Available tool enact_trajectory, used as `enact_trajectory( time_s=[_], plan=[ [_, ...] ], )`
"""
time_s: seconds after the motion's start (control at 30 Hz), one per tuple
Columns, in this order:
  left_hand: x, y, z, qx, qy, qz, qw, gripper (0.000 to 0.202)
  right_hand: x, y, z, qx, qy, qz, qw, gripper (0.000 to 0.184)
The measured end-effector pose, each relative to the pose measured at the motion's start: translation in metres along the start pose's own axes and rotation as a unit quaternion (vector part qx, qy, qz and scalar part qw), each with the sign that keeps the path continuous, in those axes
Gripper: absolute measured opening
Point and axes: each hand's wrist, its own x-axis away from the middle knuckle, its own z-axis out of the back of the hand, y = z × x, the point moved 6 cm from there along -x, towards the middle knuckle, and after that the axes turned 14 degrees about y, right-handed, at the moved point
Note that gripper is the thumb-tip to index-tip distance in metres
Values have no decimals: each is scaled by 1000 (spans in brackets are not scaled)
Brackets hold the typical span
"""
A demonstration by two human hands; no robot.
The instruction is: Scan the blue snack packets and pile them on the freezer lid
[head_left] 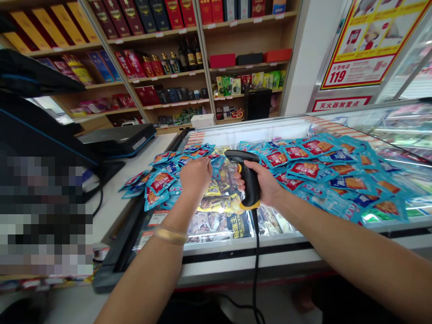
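Observation:
My right hand (266,182) is wrapped round the grip of a black and yellow handheld barcode scanner (250,184). The scanner's head points left, and its black cable (256,243) hangs down over the freezer's front edge. Closed in a fist, my left hand (196,174) is over the right side of a pile of blue snack packets (162,181). Its fingers face away from me, so what they hold is hidden; blue packaging shows just beyond them. A larger heap of blue snack packets (307,168) lies to the right of the scanner.
Both piles rest on the glass top of a chest freezer (216,256) with packaged goods beneath. At left are a counter (118,180), a flat black device (118,137) and a dark monitor-like machine (37,117). Shelves (162,74) of boxes and bottles stand behind.

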Motion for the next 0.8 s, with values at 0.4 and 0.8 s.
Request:
enact_trajectory(
  time_s=[0.4,0.8],
  plan=[
    [18,-18,-10,515,40,396,759,21,4,-2,3,0,26,6,1000,18],
    [22,-7,-14,592,29,423,686,43,7,0,-2,23,-19,17,999,16]
  ],
)
